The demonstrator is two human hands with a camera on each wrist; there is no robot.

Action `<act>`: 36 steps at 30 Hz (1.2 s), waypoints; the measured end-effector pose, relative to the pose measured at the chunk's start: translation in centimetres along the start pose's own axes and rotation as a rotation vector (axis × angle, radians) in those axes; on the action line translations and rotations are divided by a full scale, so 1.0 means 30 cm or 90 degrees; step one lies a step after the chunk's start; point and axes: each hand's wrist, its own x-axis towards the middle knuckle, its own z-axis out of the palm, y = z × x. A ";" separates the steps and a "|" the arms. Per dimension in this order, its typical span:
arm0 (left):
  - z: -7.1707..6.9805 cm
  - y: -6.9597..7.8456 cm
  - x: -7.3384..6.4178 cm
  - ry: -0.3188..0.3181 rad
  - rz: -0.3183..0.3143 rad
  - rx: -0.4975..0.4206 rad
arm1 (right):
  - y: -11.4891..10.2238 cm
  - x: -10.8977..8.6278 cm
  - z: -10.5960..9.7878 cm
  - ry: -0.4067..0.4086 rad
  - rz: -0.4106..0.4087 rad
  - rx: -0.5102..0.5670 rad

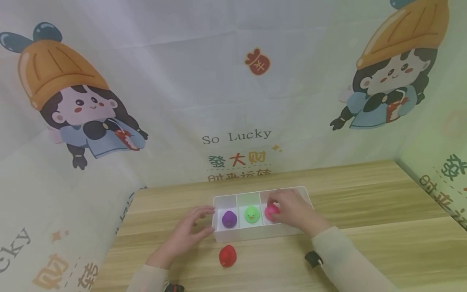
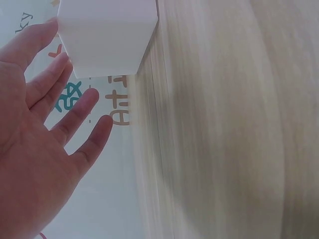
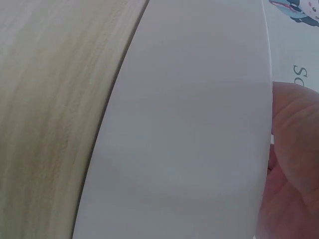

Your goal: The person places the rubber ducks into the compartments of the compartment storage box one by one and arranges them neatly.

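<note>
A white box (image 1: 248,234) with three compartments stands on the table. A purple toy duck (image 1: 229,219) sits in its left compartment and a green toy duck (image 1: 251,214) in the middle one. My right hand (image 1: 293,209) reaches into the right compartment and pinches a pink toy duck (image 1: 271,211), partly covered by the fingers. In the right wrist view, the box wall hides the fingertips and the duck. At the box's left end is my left hand (image 1: 191,227), its fingers spread and fingertips touching the wall. A red toy duck (image 1: 228,256) lies on the table before the box.
The wood-grain table (image 1: 365,194) reaches back to a printed cloth backdrop (image 1: 233,93), with more cloth at both sides. A dark strap piece (image 1: 313,258) shows at the right wrist and another (image 1: 174,287) at the left.
</note>
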 end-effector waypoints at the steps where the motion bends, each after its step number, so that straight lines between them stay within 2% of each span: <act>1: 0.000 0.000 0.000 0.000 0.000 0.000 | 0.000 -0.003 0.001 0.010 -0.003 0.001; 10: 0.002 -0.002 0.000 0.000 0.007 0.005 | -0.045 -0.041 -0.015 0.067 -0.021 0.020; 20: 0.003 0.003 0.000 0.009 0.018 0.005 | -0.118 -0.061 -0.001 0.112 -0.089 0.040; 32: 0.008 0.000 -0.004 0.011 0.014 0.003 | -0.215 -0.109 0.042 0.105 -0.145 0.085; 36: 0.007 0.002 -0.003 0.014 0.022 0.009 | -0.247 -0.123 0.060 0.085 -0.139 0.110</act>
